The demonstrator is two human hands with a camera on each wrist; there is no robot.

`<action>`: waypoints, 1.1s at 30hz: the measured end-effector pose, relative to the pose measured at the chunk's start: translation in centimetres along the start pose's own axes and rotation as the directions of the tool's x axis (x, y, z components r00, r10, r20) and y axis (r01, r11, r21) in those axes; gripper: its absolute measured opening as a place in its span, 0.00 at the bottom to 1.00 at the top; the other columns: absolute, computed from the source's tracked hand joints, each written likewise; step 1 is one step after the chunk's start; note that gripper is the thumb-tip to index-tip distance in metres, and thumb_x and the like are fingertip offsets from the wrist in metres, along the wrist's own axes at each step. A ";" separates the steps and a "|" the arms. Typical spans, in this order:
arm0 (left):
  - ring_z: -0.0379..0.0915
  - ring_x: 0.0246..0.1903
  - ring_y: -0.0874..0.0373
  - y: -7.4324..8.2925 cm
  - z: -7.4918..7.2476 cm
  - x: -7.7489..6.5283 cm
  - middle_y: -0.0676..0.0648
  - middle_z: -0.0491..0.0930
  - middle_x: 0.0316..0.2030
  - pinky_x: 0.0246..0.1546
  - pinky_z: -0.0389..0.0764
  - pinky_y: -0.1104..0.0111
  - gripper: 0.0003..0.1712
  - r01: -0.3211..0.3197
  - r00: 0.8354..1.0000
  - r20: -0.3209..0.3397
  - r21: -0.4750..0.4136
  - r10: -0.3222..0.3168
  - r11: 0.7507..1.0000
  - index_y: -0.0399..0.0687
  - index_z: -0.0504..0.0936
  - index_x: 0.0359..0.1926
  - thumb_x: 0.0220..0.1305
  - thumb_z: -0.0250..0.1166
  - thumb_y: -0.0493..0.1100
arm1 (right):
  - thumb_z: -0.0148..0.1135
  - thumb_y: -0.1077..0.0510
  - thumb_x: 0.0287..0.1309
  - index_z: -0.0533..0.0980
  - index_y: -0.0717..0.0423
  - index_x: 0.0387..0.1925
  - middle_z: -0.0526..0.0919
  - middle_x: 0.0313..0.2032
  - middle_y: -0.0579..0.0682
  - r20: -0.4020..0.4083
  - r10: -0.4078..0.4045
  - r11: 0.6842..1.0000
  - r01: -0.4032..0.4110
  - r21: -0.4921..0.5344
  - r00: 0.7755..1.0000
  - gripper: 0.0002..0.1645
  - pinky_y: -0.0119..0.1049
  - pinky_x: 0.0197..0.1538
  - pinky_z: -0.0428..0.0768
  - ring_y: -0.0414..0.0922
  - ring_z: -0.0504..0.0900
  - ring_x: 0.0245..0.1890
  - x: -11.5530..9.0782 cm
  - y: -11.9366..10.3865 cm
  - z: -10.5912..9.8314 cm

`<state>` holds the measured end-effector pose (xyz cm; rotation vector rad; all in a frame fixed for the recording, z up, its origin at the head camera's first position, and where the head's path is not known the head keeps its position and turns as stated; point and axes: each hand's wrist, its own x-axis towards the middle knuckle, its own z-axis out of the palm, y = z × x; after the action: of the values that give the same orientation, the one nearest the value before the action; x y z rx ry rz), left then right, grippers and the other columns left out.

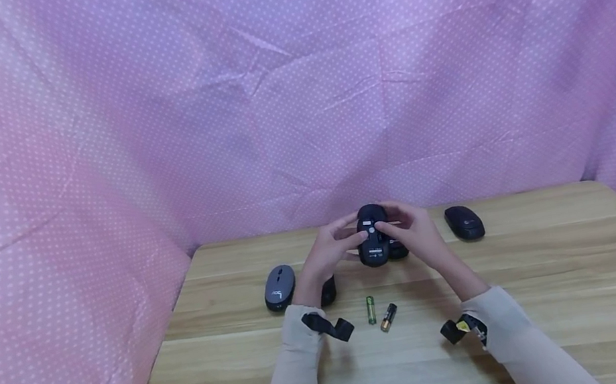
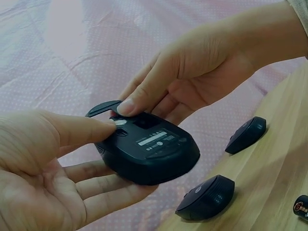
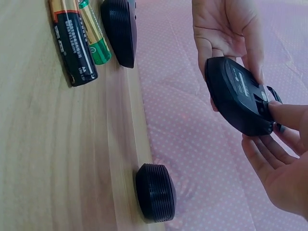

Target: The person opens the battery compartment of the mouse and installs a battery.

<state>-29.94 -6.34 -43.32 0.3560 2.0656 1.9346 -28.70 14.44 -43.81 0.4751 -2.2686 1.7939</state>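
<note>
A black computer mouse [image 1: 376, 254] is held up above the table, its labelled underside facing up. My left hand [image 1: 330, 251] grips its left side, with the thumb on the underside and the fingers beneath. From the other side my right hand [image 1: 421, 237] pinches it, thumb pressed near a dark recess in the underside. In the left wrist view, a thin curved black piece [image 2: 102, 108] stands out at the mouse's far end; whether it is detached I cannot tell. Below the hands, a green battery [image 1: 371, 310] and a black-and-copper battery [image 1: 389, 317] lie on the table.
A grey-topped mouse [image 1: 280, 285] lies at the left, beside a black mouse [image 1: 328, 292] partly hidden by my left wrist. Another black mouse [image 1: 398, 249] sits behind the held one. A further black mouse [image 1: 464, 223] rests farther right. Pink dotted cloth [image 1: 296, 119] hangs behind the wooden table [image 1: 553, 266].
</note>
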 end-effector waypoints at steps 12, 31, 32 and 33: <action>0.74 0.66 0.45 0.2 -0.6 -0.2 0.47 0.72 0.71 0.45 0.88 0.57 0.28 -0.006 0.997 0.072 0.129 -0.003 0.992 0.62 0.76 0.69 0.71 0.65 0.40 | 0.68 0.62 0.65 0.79 0.68 0.56 0.85 0.44 0.69 -0.104 -0.008 1.000 0.007 -0.006 0.995 0.20 0.18 0.44 0.80 0.29 0.82 0.37 -0.1 -0.5 -0.4; 0.79 0.59 0.45 0.4 -3.2 -0.9 0.40 0.75 0.67 0.46 0.88 0.58 0.27 -0.029 0.999 -0.010 0.105 0.031 0.994 0.56 0.75 0.71 0.72 0.63 0.40 | 0.66 0.64 0.66 0.75 0.72 0.58 0.85 0.34 0.42 -0.045 0.115 0.990 -0.111 0.084 0.992 0.23 0.26 0.43 0.86 0.32 0.86 0.32 0.3 -1.0 -2.6; 0.80 0.57 0.46 0.4 -3.4 -1.0 0.39 0.76 0.66 0.46 0.88 0.58 0.27 -0.032 0.999 -0.019 0.099 0.034 0.995 0.57 0.75 0.70 0.72 0.63 0.40 | 0.66 0.64 0.66 0.75 0.72 0.59 0.86 0.34 0.42 -0.028 0.127 0.989 -0.124 0.074 0.992 0.23 0.26 0.43 0.86 0.32 0.86 0.32 0.3 -1.0 -2.7; 0.80 0.56 0.46 0.5 -3.5 -1.0 0.38 0.76 0.65 0.45 0.88 0.58 0.27 -0.037 0.999 -0.027 0.093 0.040 0.995 0.56 0.76 0.70 0.72 0.63 0.39 | 0.66 0.64 0.66 0.75 0.72 0.59 0.86 0.35 0.44 -0.009 0.139 0.989 -0.138 0.059 0.990 0.23 0.28 0.43 0.87 0.34 0.87 0.33 0.2 -0.9 -2.9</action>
<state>-30.33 -9.96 -42.61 0.3928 2.1875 1.8801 -28.67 17.00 -42.21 0.3218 -2.2976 1.9266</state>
